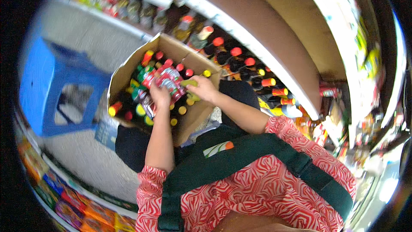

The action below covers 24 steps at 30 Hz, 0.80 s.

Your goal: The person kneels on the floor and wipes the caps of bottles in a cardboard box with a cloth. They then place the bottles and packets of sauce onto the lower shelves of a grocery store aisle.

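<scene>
A cardboard box (pixel 198 116) sits before me between my knees, packed with bottles that have red, yellow and green caps. My left hand (pixel 160 96) is inside the box opening, with its fingers on a red-labelled package (pixel 170 82) that lies over the bottle tops. Blur hides whether that package is a pouch or a bottle. Beside the left wrist, a dark bottle (pixel 146 101) leans at a slant. My right hand (pixel 204 88) grips a yellow-green cloth (pixel 190 83) at the package's right side, and part of the cloth hangs below the fingers.
A shelf with a white front edge (pixel 244 43) runs along the right, above rows of capped bottles (pixel 236 52). A blue plastic stool (pixel 64 80) stands on the grey floor (pixel 96 35) at left. Colourful packets (pixel 77 199) line a low shelf at bottom left.
</scene>
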Motion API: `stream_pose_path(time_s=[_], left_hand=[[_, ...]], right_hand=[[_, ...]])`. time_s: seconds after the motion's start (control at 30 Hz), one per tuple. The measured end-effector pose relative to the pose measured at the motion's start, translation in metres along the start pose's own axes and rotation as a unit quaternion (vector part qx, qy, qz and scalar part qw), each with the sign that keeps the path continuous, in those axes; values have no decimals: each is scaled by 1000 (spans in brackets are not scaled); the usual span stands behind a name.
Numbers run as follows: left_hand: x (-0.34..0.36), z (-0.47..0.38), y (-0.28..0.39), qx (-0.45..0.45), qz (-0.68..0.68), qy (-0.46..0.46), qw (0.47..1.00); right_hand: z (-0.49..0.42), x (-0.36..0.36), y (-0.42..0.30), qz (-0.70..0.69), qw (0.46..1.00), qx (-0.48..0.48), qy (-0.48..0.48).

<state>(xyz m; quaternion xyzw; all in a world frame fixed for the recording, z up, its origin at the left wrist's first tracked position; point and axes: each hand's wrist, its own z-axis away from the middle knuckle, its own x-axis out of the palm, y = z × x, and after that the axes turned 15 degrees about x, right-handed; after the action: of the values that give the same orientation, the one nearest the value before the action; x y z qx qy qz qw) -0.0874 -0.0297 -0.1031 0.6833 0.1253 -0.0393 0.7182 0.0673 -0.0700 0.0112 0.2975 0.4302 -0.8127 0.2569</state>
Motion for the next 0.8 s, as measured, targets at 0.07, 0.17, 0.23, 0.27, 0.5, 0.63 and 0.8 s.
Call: stream_pose_path(time_s=[0.07,0.17,0.23,0.27,0.5,0.63,0.8], left_hand=[[0,2,16,40,1,-85,996],[-5,7,15,121,-23,-104,987],[-9,13,27,104,-26,-137,985],[-4,18,42,63,13,-139,988],[101,111,250,175,144,-309,924],[173,155,307,226,164,-446,851],[247,219,345,304,46,-594,743]], right_hand=[[1,-13,13,-130,991,26,-8],[23,-77,3,-238,970,-41,29],[42,-138,18,-364,930,-34,29],[56,-169,33,-468,881,-44,44],[159,-332,216,-592,595,-106,533],[203,-393,344,-401,560,-18,725],[229,-458,405,-455,600,-62,655]])
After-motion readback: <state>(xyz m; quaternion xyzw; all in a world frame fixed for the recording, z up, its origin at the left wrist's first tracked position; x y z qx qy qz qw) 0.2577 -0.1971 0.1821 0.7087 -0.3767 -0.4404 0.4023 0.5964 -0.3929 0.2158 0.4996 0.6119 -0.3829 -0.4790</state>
